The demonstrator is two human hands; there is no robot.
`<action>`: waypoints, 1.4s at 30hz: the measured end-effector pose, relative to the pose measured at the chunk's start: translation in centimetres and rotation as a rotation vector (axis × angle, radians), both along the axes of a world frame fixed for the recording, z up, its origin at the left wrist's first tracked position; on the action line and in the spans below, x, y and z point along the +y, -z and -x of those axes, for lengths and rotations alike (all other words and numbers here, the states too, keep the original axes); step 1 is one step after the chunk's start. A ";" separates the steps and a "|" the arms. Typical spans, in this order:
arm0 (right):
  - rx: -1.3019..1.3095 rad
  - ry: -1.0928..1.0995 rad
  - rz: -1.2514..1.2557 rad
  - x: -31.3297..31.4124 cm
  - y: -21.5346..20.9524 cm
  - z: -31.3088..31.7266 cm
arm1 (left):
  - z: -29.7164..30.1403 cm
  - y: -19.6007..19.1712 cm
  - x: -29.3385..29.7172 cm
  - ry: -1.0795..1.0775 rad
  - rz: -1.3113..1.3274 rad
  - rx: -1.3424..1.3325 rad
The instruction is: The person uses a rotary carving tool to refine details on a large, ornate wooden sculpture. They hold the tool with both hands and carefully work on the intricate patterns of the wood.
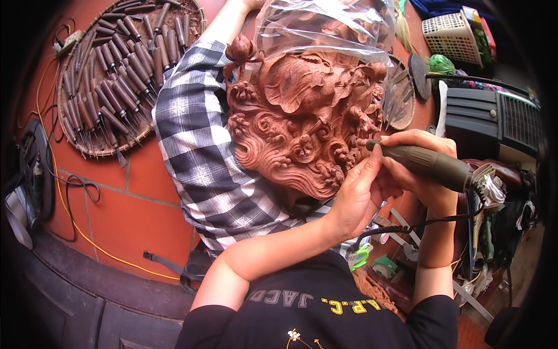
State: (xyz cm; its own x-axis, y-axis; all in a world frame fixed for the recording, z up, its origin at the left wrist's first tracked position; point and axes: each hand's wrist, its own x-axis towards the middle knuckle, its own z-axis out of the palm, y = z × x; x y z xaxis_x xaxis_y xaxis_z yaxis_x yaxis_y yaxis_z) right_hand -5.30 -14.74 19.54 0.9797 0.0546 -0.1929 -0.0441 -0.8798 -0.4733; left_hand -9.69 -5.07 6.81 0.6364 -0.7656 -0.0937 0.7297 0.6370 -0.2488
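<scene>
Right in the middle of the view sits the wood carving (302, 125), a reddish block full of swirls, blossoms and leaves, propped on a checkered cloth (200, 151) with a clear plastic bag (322, 26) over its top. My right hand (421, 166) has its fingers closed tight around an olive rotary tool (421, 161), tip touching the carving's right edge. My left hand (360, 195) curls loosely in beside the tip to steady it, thumb resting on the tool's nose, and I can't tell if it grips anything else

Guessing here, but that carving looks heavy and stiff, with thin petals and curls that would snap easily, so I'd grab it low at the solid wavy base, never by the bud (241, 49) sticking out top left. The tool should feel light, though its cord (407, 224) hangs under my wrist and could snag

Room is tight on the right with a dark machine (494, 122) close by. The left side is more open, just red floor tiles (139, 215) and a woven tray of chisels (116, 75) well apart
</scene>
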 end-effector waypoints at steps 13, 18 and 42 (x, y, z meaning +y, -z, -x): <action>0.078 0.613 -0.866 -5.2 2.3 0.5 | 0.1 -1.3 0.6 -0.852 -1.006 -1.223; 0.066 0.513 -0.838 -5.1 3.7 0.3 | 0.0 -1.0 0.0 -0.766 -1.042 -1.299; -0.105 0.297 -0.528 -3.5 3.0 0.1 | -1.1 -0.6 0.0 -0.765 -1.022 -1.282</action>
State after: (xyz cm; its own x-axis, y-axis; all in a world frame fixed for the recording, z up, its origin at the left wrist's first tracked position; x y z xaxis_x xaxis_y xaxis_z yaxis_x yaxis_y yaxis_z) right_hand -5.44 -18.21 16.56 0.9801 -0.1615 -0.1158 -0.1808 -0.4830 -0.8567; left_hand -8.57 -5.06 7.38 0.8310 -0.2621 0.4906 -0.3634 0.4120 0.8356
